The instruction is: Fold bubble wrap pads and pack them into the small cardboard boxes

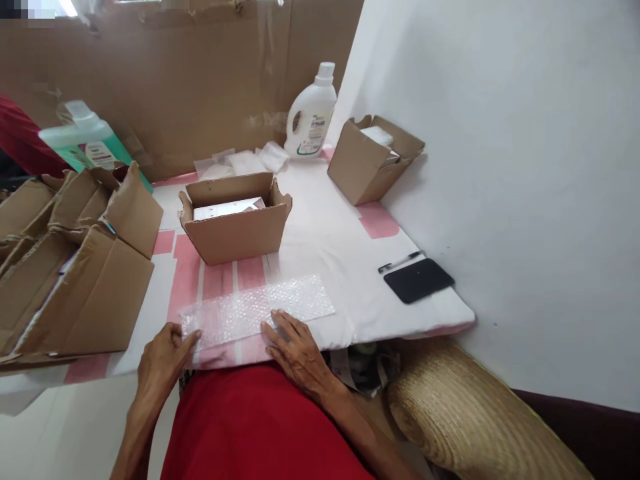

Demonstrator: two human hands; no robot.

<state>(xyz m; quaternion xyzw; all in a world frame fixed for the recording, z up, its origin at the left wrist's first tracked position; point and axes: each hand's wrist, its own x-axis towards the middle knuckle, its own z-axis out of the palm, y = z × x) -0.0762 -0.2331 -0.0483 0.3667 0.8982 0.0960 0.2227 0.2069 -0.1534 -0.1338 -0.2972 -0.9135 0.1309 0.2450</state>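
Soft daylight, washed-out glare at upper left, pixelated corner, faint shadow on white wall (pixel 525 167)

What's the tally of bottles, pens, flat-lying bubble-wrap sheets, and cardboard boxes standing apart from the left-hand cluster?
Bottles: 2 (green-liquid bottle, white jug)
Pens: 1 (pen)
Bubble-wrap sheets: 1 (bubble-wrap sheet)
Separate boxes: 2 (middle box, right box)
Total: 6

I wear a plain bright red garment (pixel 260 427); my left hand (pixel 163 357), right hand (pixel 299 350) and both slim forearms (pixel 137 420) are bare.
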